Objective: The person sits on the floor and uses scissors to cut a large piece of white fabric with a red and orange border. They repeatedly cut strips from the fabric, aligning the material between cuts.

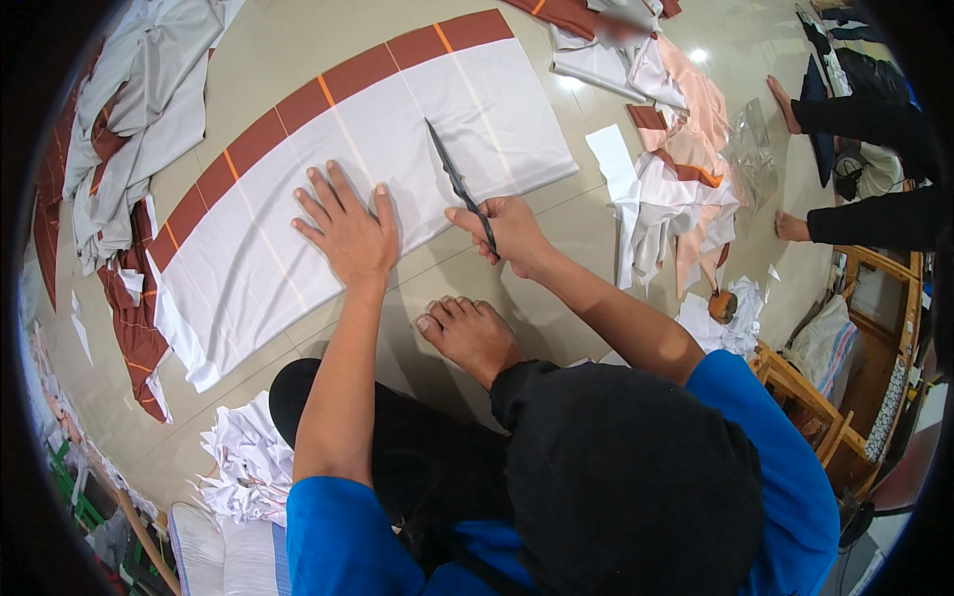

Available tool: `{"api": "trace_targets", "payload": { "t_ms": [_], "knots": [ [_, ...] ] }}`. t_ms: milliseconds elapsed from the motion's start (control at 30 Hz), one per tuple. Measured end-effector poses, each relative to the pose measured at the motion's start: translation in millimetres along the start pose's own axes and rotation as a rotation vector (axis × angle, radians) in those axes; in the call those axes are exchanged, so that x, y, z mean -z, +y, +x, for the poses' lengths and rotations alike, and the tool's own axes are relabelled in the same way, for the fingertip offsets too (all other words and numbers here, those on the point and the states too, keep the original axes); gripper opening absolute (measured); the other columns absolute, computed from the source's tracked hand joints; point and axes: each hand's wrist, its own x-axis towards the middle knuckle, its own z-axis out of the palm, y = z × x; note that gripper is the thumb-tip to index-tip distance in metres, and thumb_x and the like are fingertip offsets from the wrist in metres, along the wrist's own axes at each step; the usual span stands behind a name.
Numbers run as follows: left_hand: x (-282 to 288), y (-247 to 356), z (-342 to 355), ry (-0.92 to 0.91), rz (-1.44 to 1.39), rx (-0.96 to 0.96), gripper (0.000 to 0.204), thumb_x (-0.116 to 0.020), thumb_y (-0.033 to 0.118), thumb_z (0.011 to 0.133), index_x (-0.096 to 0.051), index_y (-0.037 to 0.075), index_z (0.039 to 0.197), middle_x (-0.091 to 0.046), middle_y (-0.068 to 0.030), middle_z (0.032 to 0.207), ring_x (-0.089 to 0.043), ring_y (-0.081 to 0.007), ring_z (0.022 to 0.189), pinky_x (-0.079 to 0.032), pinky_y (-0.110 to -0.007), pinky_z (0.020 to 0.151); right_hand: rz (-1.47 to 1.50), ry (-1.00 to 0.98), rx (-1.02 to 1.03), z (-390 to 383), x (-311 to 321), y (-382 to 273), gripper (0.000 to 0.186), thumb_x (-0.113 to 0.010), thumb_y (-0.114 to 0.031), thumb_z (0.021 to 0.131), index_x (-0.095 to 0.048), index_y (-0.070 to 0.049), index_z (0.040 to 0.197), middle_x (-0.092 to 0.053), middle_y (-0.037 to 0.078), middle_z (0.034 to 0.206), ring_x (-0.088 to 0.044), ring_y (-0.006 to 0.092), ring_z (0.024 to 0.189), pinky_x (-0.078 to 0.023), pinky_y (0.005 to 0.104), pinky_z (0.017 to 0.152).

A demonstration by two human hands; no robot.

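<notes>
A long white cloth [348, 189] with a brown, orange-striped border along its far edge lies spread on the tiled floor before me. My left hand [348, 221] rests flat on its near middle, fingers spread. In my right hand [507, 233] is a pair of dark scissors [454, 177], gripped by the handles just past the cloth's near edge. The blades lie over the cloth, pointing away and slightly left, and look closed or nearly so. My bare foot [467, 333] is on the floor close to the near edge.
Grey and brown fabric [149, 89] is heaped at the far left. White, peach and brown cloth pieces [686, 189] lie to the right. Crumpled white scraps [248, 462] sit at the near left. Another person's bare feet [790, 226] stand at the right, near a wooden frame [815, 407].
</notes>
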Motion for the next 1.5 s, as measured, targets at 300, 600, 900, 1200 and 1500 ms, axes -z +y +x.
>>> {"api": "trace_targets", "payload": {
  "t_ms": [300,600,900,1200,1500],
  "knots": [
    [0.3,0.8,0.3,-0.014,-0.011,0.005,0.085,-0.046,0.057,0.114,-0.027,0.006,0.179,-0.019,-0.0231,0.187,-0.010,-0.0526,0.172,-0.004,-0.074,0.135,-0.007,-0.002,-0.015,0.5,3.2,-1.2,0.054,-0.098,-0.048,0.086,-0.063,-0.006,0.081,-0.064,0.005,0.066,-0.060,0.0116,0.051,-0.047,0.0284,0.044],
    [-0.6,0.3,-0.3,-0.009,-0.017,0.007,0.085,-0.046,0.057,0.114,-0.027,0.007,0.180,-0.019,-0.0225,0.187,-0.010,-0.0520,0.172,-0.004,-0.073,0.135,0.029,0.022,0.062,9.2,-4.0,-17.7,0.057,-0.096,-0.049,0.084,-0.061,-0.005,0.075,-0.060,0.006,0.062,-0.056,0.0135,0.048,-0.043,0.0297,0.042],
    [-0.8,-1.1,-1.8,0.023,-0.006,-0.014,0.084,-0.047,0.056,0.115,-0.027,0.007,0.179,-0.022,-0.0238,0.186,-0.015,-0.0538,0.171,-0.010,-0.076,0.133,0.048,-0.024,0.038,17.1,-0.8,-20.5,0.057,-0.098,-0.046,0.083,-0.060,-0.004,0.076,-0.061,0.008,0.066,-0.056,0.0134,0.048,-0.042,0.0295,0.041],
    [-0.4,0.8,-0.7,0.024,-0.010,-0.010,0.083,-0.047,0.056,0.115,-0.028,0.007,0.179,-0.023,-0.0243,0.186,-0.015,-0.0540,0.171,-0.010,-0.076,0.134,0.022,-0.032,0.029,22.6,-1.7,-16.3,0.053,-0.098,-0.041,0.085,-0.062,-0.003,0.082,-0.061,0.008,0.067,-0.055,0.0134,0.049,-0.043,0.0303,0.042],
    [-0.8,-0.7,-1.1,0.019,-0.001,-0.008,0.084,-0.046,0.057,0.115,-0.027,0.008,0.179,-0.022,-0.0241,0.186,-0.015,-0.0540,0.171,-0.010,-0.075,0.134,0.025,0.009,0.067,21.7,-9.0,-35.4,0.058,-0.097,-0.048,0.083,-0.063,-0.001,0.079,-0.061,0.007,0.065,-0.056,0.0142,0.049,-0.040,0.0304,0.042]
  ]
}}
